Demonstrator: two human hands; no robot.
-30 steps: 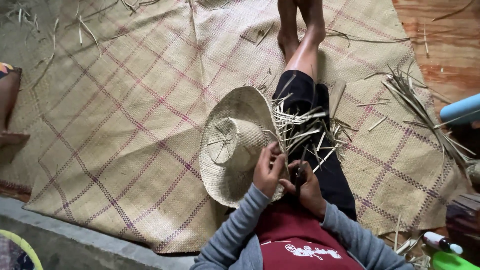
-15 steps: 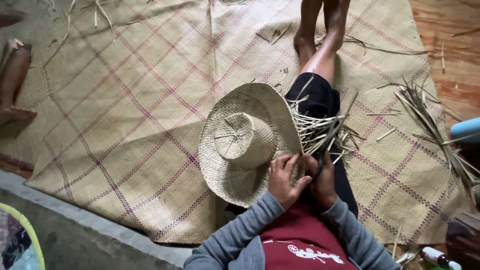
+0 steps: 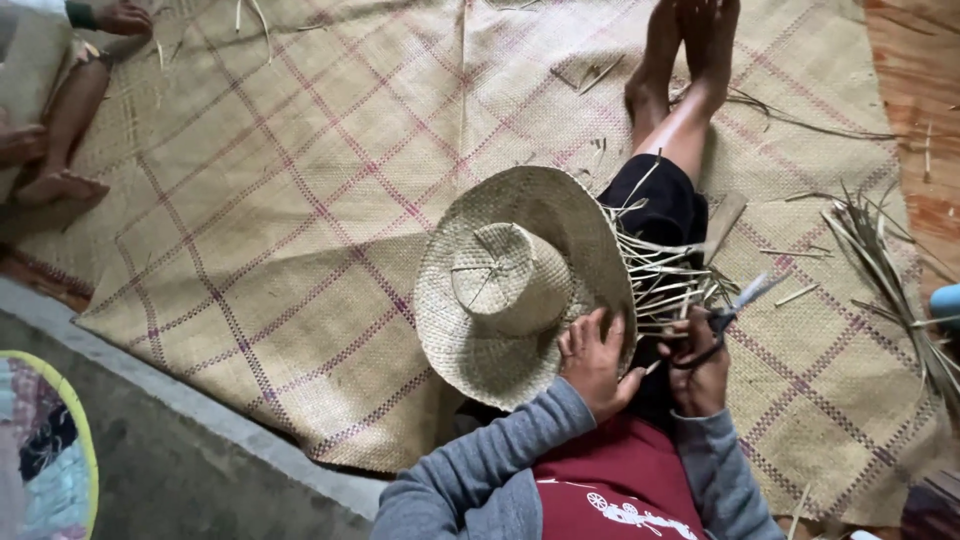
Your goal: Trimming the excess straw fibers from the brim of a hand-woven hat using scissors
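A woven straw hat (image 3: 510,280) lies crown-up on my lap, loose straw ends (image 3: 665,275) sticking out of its right brim. My left hand (image 3: 592,362) grips the brim's near edge. My right hand (image 3: 697,370) holds a pair of scissors (image 3: 728,315), blades open and pointing up-right at the loose ends. My bare legs (image 3: 680,90) stretch out crossed on the woven mat (image 3: 300,220).
Another person's legs and a hand (image 3: 60,110) are at the far left of the mat. A bundle of straw strips (image 3: 890,270) lies at the right. A grey concrete step (image 3: 180,450) runs below the mat, and a patterned cloth (image 3: 40,450) sits at the bottom left.
The view has tilted and shifted, so the hat sits further right in frame. My right hand has moved out to the right with the scissors raised toward the loose ends; my left hand stays on the brim.
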